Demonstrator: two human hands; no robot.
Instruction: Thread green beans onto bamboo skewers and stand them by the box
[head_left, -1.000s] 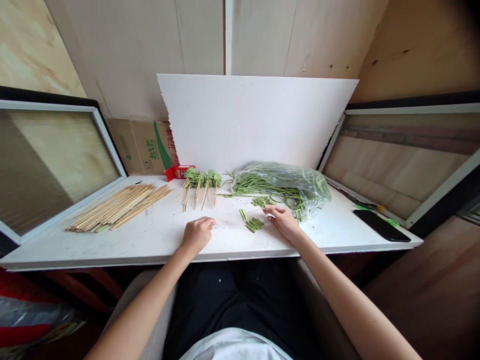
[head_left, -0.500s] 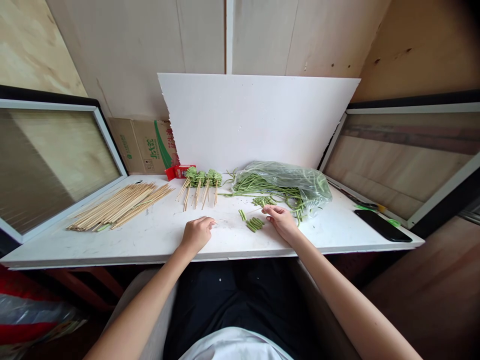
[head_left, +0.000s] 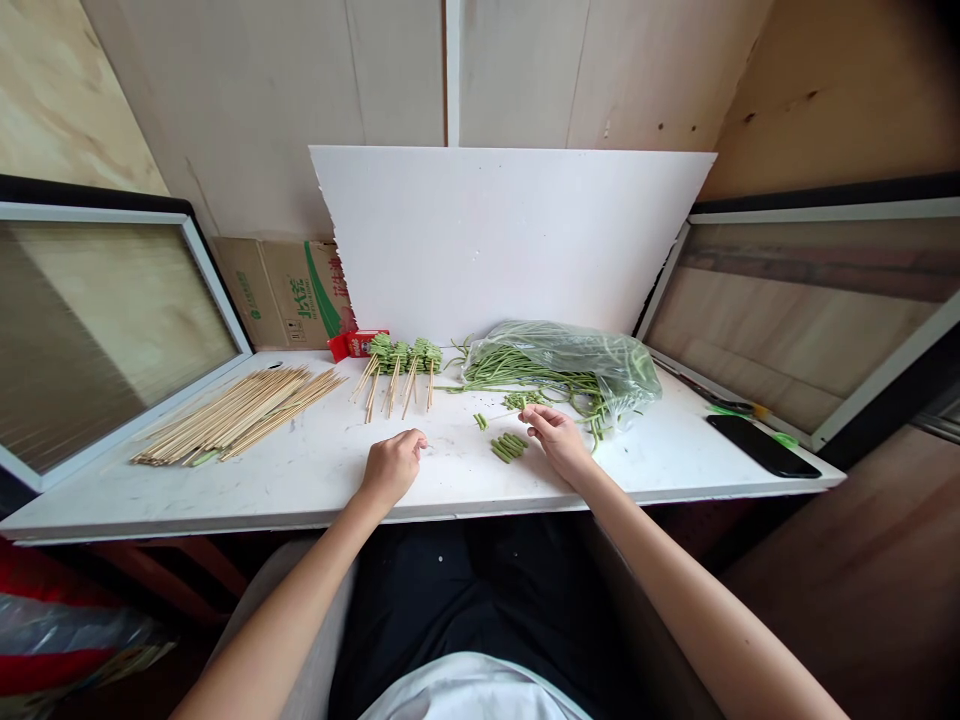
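Observation:
My left hand (head_left: 394, 466) is closed, thumb and fingers pinched, over the table's front half. A thin pale bamboo skewer (head_left: 501, 416), faint against the white top, runs from its side towards my right hand (head_left: 555, 437). Short green bean pieces (head_left: 481, 421) sit along the skewer, seemingly threaded on it. My right hand is closed at the skewer's far end, with a bit of green bean at its fingertips, mostly hidden. Just left of that hand lies a small row of cut bean pieces (head_left: 508, 447), and behind its fingertips is another cut pile (head_left: 521, 400).
Loose bamboo skewers (head_left: 240, 412) lie at left. Several bean-loaded skewers (head_left: 405, 358) are stacked at the back, beside a red packet (head_left: 358, 345). A plastic bag of long beans (head_left: 562, 358) lies back right. A black phone (head_left: 763, 447) and scissors (head_left: 712, 396) are at right.
The skewer with its bean pieces has shifted slightly away from me and left. Both hands stay closed, and the right one has moved a little away from me. The view has shifted slightly.

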